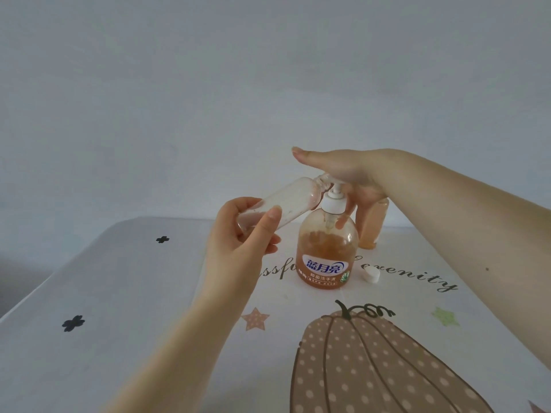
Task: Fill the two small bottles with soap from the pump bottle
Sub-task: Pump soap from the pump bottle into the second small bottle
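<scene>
The pump bottle (327,251) stands mid-table, about half full of orange soap, with a white pump head. My right hand (343,171) lies flat on top of the pump, palm down, fingers straight. My left hand (241,234) grips a small clear bottle (286,201), tilted with its open mouth against the pump spout; it holds almost no soap. A second small bottle (372,228), full of orange soap, stands behind the pump bottle, partly hidden by my right hand. A white cap (371,275) lies on the table just right of the pump bottle.
The table (119,293) wears a white cloth printed with a pumpkin, stars, black crosses and script lettering. Its left and far edges show, with a plain pale wall behind.
</scene>
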